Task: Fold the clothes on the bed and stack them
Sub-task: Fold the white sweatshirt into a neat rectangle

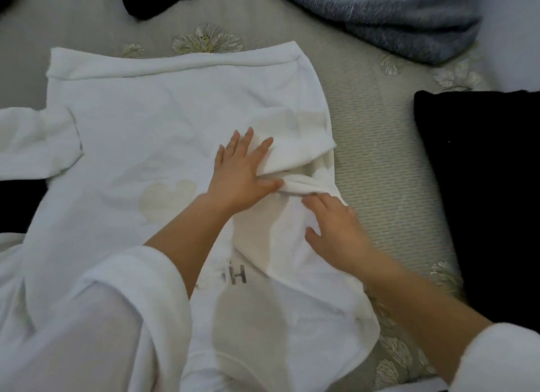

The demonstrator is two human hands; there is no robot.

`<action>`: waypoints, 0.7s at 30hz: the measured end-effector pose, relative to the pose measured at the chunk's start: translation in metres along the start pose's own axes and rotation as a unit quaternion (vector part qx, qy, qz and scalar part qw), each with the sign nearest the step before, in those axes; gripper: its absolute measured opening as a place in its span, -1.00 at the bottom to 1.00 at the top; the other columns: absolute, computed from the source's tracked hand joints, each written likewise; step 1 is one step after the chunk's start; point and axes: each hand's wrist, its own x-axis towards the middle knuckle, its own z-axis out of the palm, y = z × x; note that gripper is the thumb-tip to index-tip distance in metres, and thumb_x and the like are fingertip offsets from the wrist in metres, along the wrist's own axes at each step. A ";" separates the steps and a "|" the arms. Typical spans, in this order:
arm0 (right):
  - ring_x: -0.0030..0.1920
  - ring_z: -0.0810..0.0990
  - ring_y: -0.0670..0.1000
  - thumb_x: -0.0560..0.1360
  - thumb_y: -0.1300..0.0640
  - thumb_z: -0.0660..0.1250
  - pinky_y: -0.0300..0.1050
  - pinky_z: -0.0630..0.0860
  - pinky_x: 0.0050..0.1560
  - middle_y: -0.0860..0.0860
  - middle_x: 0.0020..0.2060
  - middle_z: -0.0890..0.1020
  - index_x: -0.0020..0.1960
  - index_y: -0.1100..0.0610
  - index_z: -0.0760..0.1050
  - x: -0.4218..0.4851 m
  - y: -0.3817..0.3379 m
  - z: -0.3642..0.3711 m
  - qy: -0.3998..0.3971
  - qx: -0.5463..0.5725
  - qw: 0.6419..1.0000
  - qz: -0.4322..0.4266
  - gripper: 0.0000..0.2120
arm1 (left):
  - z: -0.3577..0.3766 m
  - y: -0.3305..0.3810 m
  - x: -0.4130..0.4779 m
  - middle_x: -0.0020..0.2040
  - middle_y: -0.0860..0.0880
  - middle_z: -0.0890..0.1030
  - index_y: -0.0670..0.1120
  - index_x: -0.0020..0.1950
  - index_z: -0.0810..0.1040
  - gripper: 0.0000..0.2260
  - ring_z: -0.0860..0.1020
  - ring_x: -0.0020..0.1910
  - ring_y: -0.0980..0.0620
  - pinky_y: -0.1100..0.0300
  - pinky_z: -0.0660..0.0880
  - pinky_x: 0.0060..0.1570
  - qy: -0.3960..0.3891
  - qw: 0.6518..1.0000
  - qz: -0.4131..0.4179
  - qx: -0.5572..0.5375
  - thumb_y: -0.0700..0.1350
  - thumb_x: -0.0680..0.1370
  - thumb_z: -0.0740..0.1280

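Bedsheet (pixel 380 158) holds white sweatshirt (pixel 146 122), its lettering (pixel 238 277) partly covered.

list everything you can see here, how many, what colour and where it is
sweatshirt: one, white, spread across the middle of the bed, one sleeve folded in over the body
black pile: one, black, right edge of the bed
black cloth: one, black, top left
dark patch: one, black, left edge; cannot tell what it is
blanket: one, blue-grey, bunched at top right
bedcover: one, grey with pale leaf print, under everything
person's sleeves: two, white, bottom corners
left hand: one, flat on the folded-in sleeve
right hand: one, resting on the sweatshirt beside it
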 end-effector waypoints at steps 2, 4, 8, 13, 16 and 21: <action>0.17 0.46 0.07 0.52 0.15 0.26 0.02 0.40 0.17 0.01 0.16 0.47 0.29 0.10 0.33 0.005 0.000 -0.008 0.034 0.067 0.996 0.039 -0.64 | 0.001 0.003 0.016 0.53 -0.05 0.18 0.15 0.46 0.30 -0.55 0.01 0.53 -0.11 -0.13 -0.03 0.47 -0.002 1.000 0.005 0.024 0.06 0.57 0.24; 0.07 0.52 0.08 0.53 0.13 0.25 0.04 0.48 0.05 0.01 0.08 0.50 0.33 0.08 0.25 0.010 -0.003 -0.012 0.031 0.103 0.992 0.071 -0.60 | -0.004 0.009 0.022 0.26 -0.04 0.53 0.07 0.29 0.52 -0.68 0.36 0.35 -0.09 -0.02 0.30 0.30 0.053 0.993 -0.004 -0.108 -0.13 0.58 0.19; -0.03 0.57 0.11 0.57 0.01 0.24 -0.04 0.47 -0.09 0.02 -0.03 0.58 0.45 0.05 0.16 0.029 -0.007 -0.013 0.010 0.074 0.992 0.106 -0.49 | -0.050 -0.001 0.027 0.04 -0.06 0.65 -0.07 0.07 0.61 -0.83 0.59 0.05 0.06 0.15 0.53 0.07 0.200 0.830 -0.133 -0.504 -0.08 0.60 0.26; -0.18 0.60 0.19 0.54 0.05 0.23 0.06 0.55 -0.14 0.09 -0.25 0.63 -0.11 0.14 0.51 0.056 0.002 -0.012 0.108 0.189 0.961 0.174 -0.82 | -0.085 -0.093 0.026 0.22 -0.06 0.60 -0.03 0.33 0.47 -0.56 0.58 0.18 -0.07 -0.09 0.50 0.18 0.174 0.601 -0.212 -0.751 0.21 0.58 0.16; -0.21 0.61 0.18 0.51 0.01 0.24 0.13 0.58 -0.11 0.08 -0.26 0.63 -0.11 0.09 0.48 0.060 0.008 -0.008 0.109 0.241 0.939 0.221 -0.84 | -0.067 -0.122 0.012 0.22 -0.08 0.58 -0.05 0.38 0.42 -0.59 0.57 0.14 -0.09 -0.13 0.47 0.15 0.122 0.609 -0.305 -0.722 0.12 0.64 0.09; -0.40 0.64 0.08 0.58 0.01 0.17 0.06 0.60 -0.18 0.07 -0.35 0.64 -0.11 0.14 0.51 0.070 0.015 -0.013 0.109 0.200 0.948 0.224 -0.75 | -0.058 -0.122 0.017 0.10 -0.04 0.60 -0.06 0.26 0.45 -0.77 0.59 -0.06 0.00 -0.11 0.51 -0.01 0.147 0.598 -0.313 -0.723 -0.08 0.66 0.12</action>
